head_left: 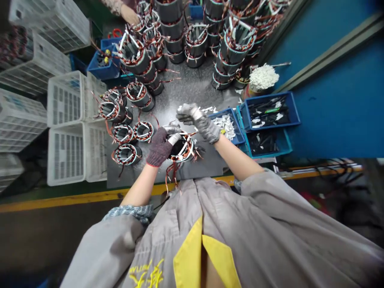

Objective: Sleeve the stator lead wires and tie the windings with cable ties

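A motor stator (183, 149) with copper windings, white sleeves and loose lead wires stands at the near edge of the dark worktable. My left hand (163, 144), in a dark knitted glove with pale fingertips, is closed on the left rim of this stator. Just above its far right side is my right hand (199, 120), in a grey glove with white wrapping on a finger. Its fingers are bent together; anything between them is too small to make out. Right of that hand sits a blue tray (241, 138) holding small white pieces (225, 126).
Several single stators (126, 154) stand at left, with stacked stators (229, 54) at the back. Blue bins (297, 116) with black strips are at right, beside a bundle of white sleeves (264, 78). White crates (66, 154) line the left. Another person's hand (130, 15) is at the far side.
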The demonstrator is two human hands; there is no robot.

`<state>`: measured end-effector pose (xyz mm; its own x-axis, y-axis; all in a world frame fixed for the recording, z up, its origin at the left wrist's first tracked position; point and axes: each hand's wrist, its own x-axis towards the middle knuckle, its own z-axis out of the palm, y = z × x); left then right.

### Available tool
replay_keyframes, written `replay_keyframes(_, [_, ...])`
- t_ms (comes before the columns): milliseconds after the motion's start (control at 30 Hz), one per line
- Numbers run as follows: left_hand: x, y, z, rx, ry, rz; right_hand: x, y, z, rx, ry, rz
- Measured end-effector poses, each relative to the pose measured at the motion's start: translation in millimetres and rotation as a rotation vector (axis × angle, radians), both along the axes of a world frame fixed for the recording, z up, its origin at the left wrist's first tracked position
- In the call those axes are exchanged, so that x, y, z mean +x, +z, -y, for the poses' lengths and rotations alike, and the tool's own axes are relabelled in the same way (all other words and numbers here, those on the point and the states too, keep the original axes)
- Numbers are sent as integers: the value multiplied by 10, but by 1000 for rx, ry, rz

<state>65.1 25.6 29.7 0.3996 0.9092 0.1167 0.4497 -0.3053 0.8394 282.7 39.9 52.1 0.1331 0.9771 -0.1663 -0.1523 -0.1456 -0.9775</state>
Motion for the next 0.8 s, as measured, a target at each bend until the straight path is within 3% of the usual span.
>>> replay_keyframes(133, [61, 30, 42, 43, -39, 24, 361, 138, 407, 125, -137, 174])
replay_keyframes(200, [73, 40, 40, 57, -42, 34, 449, 159, 587, 154, -110, 309])
replay_keyframes(333, [62, 32, 18, 81, -55, 26, 295, 23, 845, 8, 6, 327])
replay_keyframes(467, [71, 26, 8, 96, -65, 5, 215, -175, 936, -3, -88, 256])
replay_keyframes(567, [113, 32, 6, 112, -67, 8, 502, -181, 986, -13, -192, 281])
replay_keyframes(700, [66, 124, 58, 196, 10, -4, 881, 106, 1144, 26, -443, 411])
replay_keyframes(800, [-95, 355, 241, 247, 155, -54, 824, 453, 1242, 220, -325, 553])
